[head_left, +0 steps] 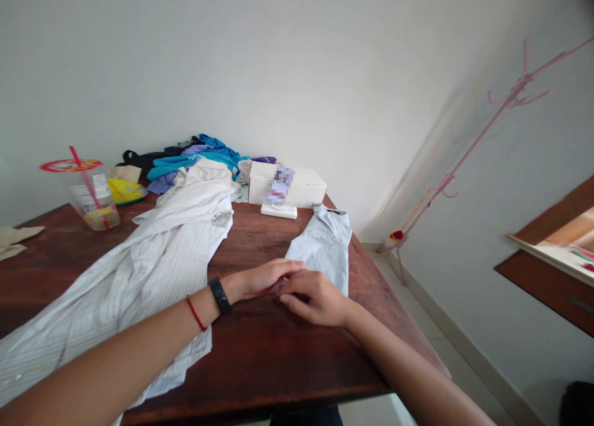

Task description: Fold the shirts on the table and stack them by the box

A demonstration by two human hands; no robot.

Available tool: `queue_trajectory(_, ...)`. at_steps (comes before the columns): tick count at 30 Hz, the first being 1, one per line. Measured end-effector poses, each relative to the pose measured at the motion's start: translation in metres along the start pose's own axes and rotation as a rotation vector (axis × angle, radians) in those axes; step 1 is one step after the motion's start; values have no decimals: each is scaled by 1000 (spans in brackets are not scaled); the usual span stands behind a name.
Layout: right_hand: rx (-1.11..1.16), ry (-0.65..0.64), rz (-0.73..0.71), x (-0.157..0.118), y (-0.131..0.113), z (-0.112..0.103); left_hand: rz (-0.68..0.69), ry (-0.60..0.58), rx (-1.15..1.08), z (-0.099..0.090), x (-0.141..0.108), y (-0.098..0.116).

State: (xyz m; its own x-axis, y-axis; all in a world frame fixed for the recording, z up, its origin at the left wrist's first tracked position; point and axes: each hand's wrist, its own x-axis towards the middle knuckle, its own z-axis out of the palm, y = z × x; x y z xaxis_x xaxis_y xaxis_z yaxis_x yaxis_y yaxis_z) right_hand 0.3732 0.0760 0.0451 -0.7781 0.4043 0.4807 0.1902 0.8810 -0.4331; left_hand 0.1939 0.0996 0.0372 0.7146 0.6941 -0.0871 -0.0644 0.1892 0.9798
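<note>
My left hand point(265, 278), with a black band and a red cord at the wrist, has its fingers stretched out at the near edge of a folded light-blue shirt point(325, 243). Against its fingertips rests my right hand point(318, 299), its fingers bent and its thumb close to them. Whether cloth lies between those fingers is hidden. The folded shirt lies flat, its collar toward the wall. A long, rumpled white striped garment point(167, 271) is spread to the left, partly under my left forearm.
On the dark wooden table point(260, 364) stand a plastic cup with a red straw point(95, 197), a white box point(301, 184) and a phone on a white stand point(278, 210). A heap of blue and black clothes point(195, 156) lies behind. A pink coat rack point(482, 132) leans in view at right.
</note>
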Motion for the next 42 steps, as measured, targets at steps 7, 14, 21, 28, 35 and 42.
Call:
queue_trajectory(7,-180,-91,459,-14,9,-42,317,262,576,-20,-4,9)
queue_trajectory(14,-408,-114,586,-56,-10,-16,440,32,1341,-28,-10,-5)
queue_trajectory(21,-431,90,683,-108,-10,16,427,61,1356,-33,-7,-16)
queue_trajectory(28,-374,175,640,-108,-5,18,413,100,1251,-41,1,-25)
queue_trajectory(35,-414,286,689,-113,-2,19,498,127,1152,-43,7,-23)
queue_trajectory(42,-277,453,641,-124,-2,7,594,235,1022,-25,-2,-9)
